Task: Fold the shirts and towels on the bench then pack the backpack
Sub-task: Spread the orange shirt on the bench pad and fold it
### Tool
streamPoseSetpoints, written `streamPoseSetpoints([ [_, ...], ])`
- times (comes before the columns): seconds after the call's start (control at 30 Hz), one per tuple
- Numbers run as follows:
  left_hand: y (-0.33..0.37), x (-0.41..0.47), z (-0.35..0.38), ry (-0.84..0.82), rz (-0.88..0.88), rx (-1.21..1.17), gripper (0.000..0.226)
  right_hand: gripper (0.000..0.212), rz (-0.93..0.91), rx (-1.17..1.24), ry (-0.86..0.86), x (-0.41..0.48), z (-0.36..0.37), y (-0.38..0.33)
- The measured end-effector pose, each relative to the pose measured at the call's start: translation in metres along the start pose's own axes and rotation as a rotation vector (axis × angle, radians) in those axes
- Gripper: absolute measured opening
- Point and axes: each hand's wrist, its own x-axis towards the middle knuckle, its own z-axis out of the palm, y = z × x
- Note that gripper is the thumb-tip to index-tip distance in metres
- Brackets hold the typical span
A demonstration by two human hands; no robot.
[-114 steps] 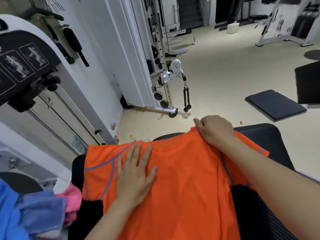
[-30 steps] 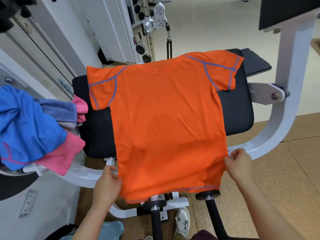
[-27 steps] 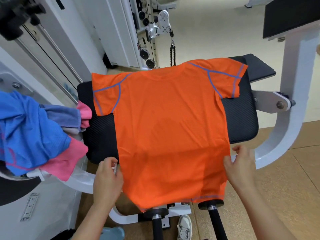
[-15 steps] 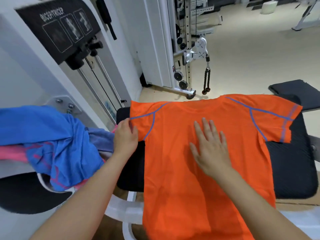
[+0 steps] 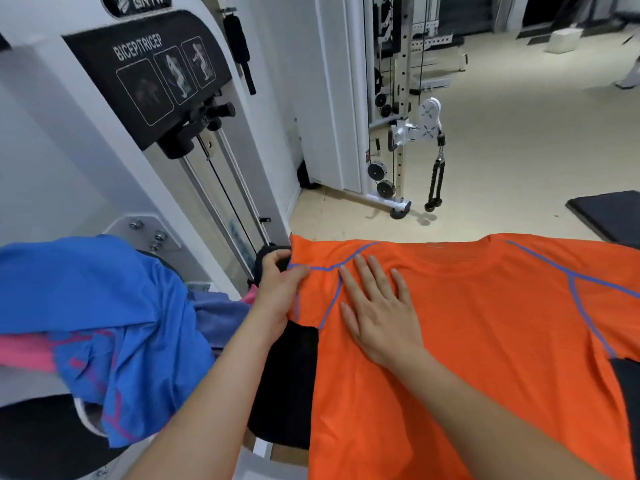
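Lying flat across the black bench pad [image 5: 287, 386], the orange shirt [image 5: 485, 341] shows thin blue seams curving from the collar to both sleeves. Compared with half a second before, the right hand [image 5: 377, 313] has slid over to the near sleeve seam, closer to the left hand [image 5: 277, 292]. It presses the cloth with straight, spread fingers. The left hand pinches the sleeve's edge, just beside a heap of blue and pink clothes [image 5: 104, 323].
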Motion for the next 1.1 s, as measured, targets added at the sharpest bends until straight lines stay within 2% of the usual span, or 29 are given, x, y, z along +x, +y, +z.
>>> streamPoseSetpoints([
  [0.1,-0.002,0.007,-0.008,0.014,-0.029,-0.225,0.046,0.059,0.005,-0.015,-0.005,0.001,0.001,-0.002],
  [0.17,-0.005,0.011,-0.014,0.089,0.059,-0.187,0.043,0.06,0.025,-0.015,-0.003,0.005,0.0,-0.005],
  [0.27,-0.008,0.014,-0.018,0.156,0.272,0.169,0.037,0.057,0.064,-0.029,0.007,0.021,-0.005,-0.014],
  [0.37,-0.006,0.016,-0.016,0.153,0.381,0.483,0.031,0.057,0.076,-0.034,-0.003,0.03,0.001,-0.019],
  [0.43,-0.004,0.017,-0.016,0.07,0.418,0.599,0.041,0.057,0.071,-0.045,-0.005,0.03,0.005,-0.019],
  [0.57,0.006,0.006,-0.011,-0.119,0.421,0.816,0.076,0.059,0.067,0.009,-0.05,0.031,0.001,-0.018],
  [0.67,0.019,-0.011,0.008,-0.161,0.483,0.979,0.082,0.058,0.063,0.248,0.035,0.032,-0.015,-0.013],
  [0.73,0.023,-0.022,0.029,-0.222,0.554,1.068,0.086,0.056,0.121,0.462,0.191,0.029,-0.029,-0.006],
  [0.8,0.021,-0.029,0.046,-0.363,0.595,0.966,0.085,0.051,0.207,0.573,0.337,0.029,-0.04,0.004],
  [0.87,0.018,-0.033,0.05,-0.472,0.554,0.79,0.081,0.046,0.274,0.609,0.323,0.028,-0.045,0.011],
  [0.9,0.016,-0.032,0.047,-0.462,0.529,0.714,0.079,0.046,0.284,0.615,0.29,0.027,-0.045,0.014],
  [0.97,0.01,-0.028,0.036,-0.298,0.577,0.649,0.063,0.046,0.255,0.535,0.239,0.024,-0.042,0.017],
  [1.03,0.0,-0.023,0.03,-0.127,0.68,0.777,0.047,0.047,0.186,0.316,0.195,0.022,-0.035,0.018],
  [1.1,-0.013,-0.021,0.03,-0.087,0.691,1.034,0.046,0.054,0.157,0.115,0.093,0.022,-0.027,0.017],
])
